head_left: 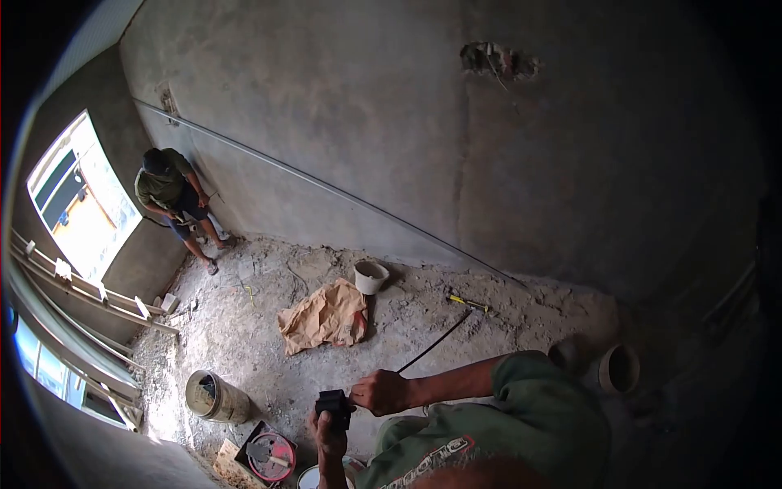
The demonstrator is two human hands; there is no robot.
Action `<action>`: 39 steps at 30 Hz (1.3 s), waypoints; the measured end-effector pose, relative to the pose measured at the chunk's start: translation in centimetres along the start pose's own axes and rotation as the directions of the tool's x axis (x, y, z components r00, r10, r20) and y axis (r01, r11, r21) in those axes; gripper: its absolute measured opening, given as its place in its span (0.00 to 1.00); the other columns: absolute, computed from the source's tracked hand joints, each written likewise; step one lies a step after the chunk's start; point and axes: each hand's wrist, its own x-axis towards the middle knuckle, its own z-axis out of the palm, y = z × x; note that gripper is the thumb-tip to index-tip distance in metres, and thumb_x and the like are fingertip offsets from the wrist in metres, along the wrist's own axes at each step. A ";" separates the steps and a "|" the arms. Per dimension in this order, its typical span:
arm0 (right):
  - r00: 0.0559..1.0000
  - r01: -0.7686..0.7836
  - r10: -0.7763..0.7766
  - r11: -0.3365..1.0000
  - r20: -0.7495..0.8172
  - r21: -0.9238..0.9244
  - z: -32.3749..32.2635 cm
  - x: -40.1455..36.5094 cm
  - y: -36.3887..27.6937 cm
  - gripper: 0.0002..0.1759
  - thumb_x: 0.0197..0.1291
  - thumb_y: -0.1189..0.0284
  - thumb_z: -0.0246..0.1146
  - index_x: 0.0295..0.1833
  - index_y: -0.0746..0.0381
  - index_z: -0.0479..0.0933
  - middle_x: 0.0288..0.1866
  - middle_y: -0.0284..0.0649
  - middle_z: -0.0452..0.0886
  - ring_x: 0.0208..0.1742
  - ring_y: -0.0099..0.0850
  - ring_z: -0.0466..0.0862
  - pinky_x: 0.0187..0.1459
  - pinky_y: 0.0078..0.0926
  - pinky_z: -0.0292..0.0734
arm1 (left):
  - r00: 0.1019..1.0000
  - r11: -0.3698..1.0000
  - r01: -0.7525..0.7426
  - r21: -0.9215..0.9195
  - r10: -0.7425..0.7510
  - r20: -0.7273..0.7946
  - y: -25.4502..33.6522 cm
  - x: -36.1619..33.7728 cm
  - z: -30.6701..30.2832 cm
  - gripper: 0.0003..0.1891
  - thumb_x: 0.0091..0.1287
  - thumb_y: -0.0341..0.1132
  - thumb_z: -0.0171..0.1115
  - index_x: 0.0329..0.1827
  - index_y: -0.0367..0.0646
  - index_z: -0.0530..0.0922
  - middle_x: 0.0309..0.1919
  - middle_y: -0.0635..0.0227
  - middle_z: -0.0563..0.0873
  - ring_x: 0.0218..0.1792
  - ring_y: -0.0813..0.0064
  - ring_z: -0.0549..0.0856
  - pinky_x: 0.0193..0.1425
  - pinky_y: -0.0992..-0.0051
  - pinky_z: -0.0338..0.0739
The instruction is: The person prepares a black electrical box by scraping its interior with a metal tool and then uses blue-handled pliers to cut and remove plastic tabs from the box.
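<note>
A bare grey wall [342,106] fills most of the view, with a long metal strip [326,188] slanting down across it. Below spreads the rough, dusty floor [285,379]; a bright window [85,196] opens at the far left, and another person [171,189] stands near it. The right arm reaches across from its green sleeve, elbow slightly bent; the left forearm rises from the lower edge. On the floor ahead are a crumpled paper sack [326,318], a white pail [371,279] just beside it and a yellow tool [467,303]. The left hand [330,440] grips a small black box [333,402], thumb against it. The right hand [380,393] is curled at the box's side; whether it grips I cannot tell.
</note>
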 end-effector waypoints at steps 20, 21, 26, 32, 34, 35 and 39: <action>0.718 -0.686 0.388 0.255 0.578 0.682 -2.3 -3.8 4.4 0.15 0.64 0.67 0.66 0.29 0.66 0.79 0.21 0.32 0.78 0.25 0.22 0.76 0.29 0.27 0.70 | 0.980 0.983 0.142 0.113 -0.156 0.124 -1.1 0.7 4.0 0.36 0.60 0.58 0.65 0.55 0.30 0.76 0.43 0.54 0.86 0.41 0.60 0.88 0.48 0.64 0.83; 0.679 -0.718 0.407 0.198 0.611 0.667 -2.7 -3.7 4.2 0.15 0.63 0.67 0.67 0.29 0.66 0.80 0.21 0.29 0.77 0.25 0.21 0.75 0.28 0.25 0.70 | 0.980 0.983 0.147 0.114 -0.160 0.121 -1.1 0.7 4.2 0.36 0.60 0.58 0.65 0.55 0.30 0.76 0.43 0.54 0.86 0.41 0.60 0.88 0.48 0.64 0.83; 0.846 -0.490 0.509 0.624 0.159 0.609 -3.0 -3.0 2.7 0.10 0.59 0.71 0.66 0.29 0.65 0.80 0.25 0.45 0.84 0.26 0.36 0.83 0.33 0.36 0.75 | 1.000 1.000 -0.005 0.014 0.005 -0.003 -2.8 1.6 4.0 0.33 0.62 0.57 0.64 0.52 0.31 0.77 0.37 0.61 0.85 0.35 0.68 0.86 0.44 0.69 0.83; 0.979 -0.012 0.056 0.976 -0.195 0.218 -4.8 -1.6 4.1 0.06 0.51 0.75 0.63 0.36 0.62 0.77 0.30 0.44 0.79 0.31 0.47 0.83 0.33 0.42 0.78 | 0.993 0.980 0.097 -0.173 -0.106 -0.044 0.0 3.7 5.9 0.29 0.72 0.54 0.55 0.58 0.33 0.77 0.46 0.57 0.87 0.44 0.66 0.87 0.53 0.69 0.80; 0.973 -0.051 0.081 0.989 -0.215 0.140 -6.6 -0.1 3.4 0.03 0.51 0.76 0.63 0.33 0.57 0.77 0.29 0.40 0.79 0.31 0.39 0.84 0.32 0.39 0.80 | 0.978 0.895 0.072 -0.441 -0.151 -0.146 0.6 4.0 6.7 0.34 0.71 0.61 0.54 0.65 0.38 0.73 0.53 0.60 0.84 0.52 0.65 0.84 0.62 0.59 0.77; 0.983 -0.049 0.072 0.989 -0.169 0.137 -7.9 0.1 3.0 0.04 0.53 0.77 0.64 0.36 0.59 0.78 0.29 0.42 0.79 0.32 0.42 0.84 0.34 0.39 0.81 | 0.978 0.829 0.078 -0.554 -0.172 -0.120 1.3 4.0 7.6 0.35 0.70 0.64 0.51 0.65 0.41 0.73 0.52 0.61 0.84 0.52 0.63 0.84 0.65 0.53 0.76; 0.969 -0.099 0.166 0.941 -0.185 0.324 -10.0 1.2 1.8 0.07 0.58 0.76 0.66 0.42 0.64 0.79 0.31 0.47 0.79 0.35 0.48 0.83 0.34 0.41 0.79 | 0.987 0.585 0.136 -0.800 -0.148 0.059 2.2 3.7 7.5 0.41 0.68 0.71 0.48 0.64 0.40 0.74 0.50 0.53 0.84 0.49 0.57 0.85 0.67 0.45 0.73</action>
